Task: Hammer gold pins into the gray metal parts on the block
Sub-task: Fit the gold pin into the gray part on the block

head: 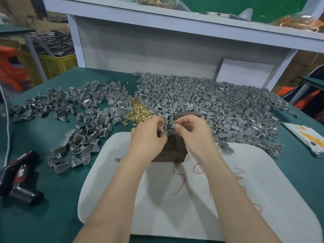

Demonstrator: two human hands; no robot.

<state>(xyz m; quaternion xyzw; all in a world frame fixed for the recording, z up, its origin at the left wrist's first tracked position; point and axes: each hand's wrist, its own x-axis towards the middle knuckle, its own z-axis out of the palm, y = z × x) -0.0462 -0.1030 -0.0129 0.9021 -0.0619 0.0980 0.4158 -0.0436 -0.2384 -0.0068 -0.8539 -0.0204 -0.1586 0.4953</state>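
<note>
On the white pad [192, 199] at the near edge of the desk [52, 199] stands the dark block [172, 152]. Just above it the right hand [192, 132] pinches a gray metal part [169, 126] and the left hand [149, 137] pinches its other side. Whether a pin is there is too small to tell. The part likely wants seating flat on the block, hole up, before any blow. Gold pins [138, 111] lie beyond, mid-desk, and the gray heap [219, 102] fills the far right.
</note>
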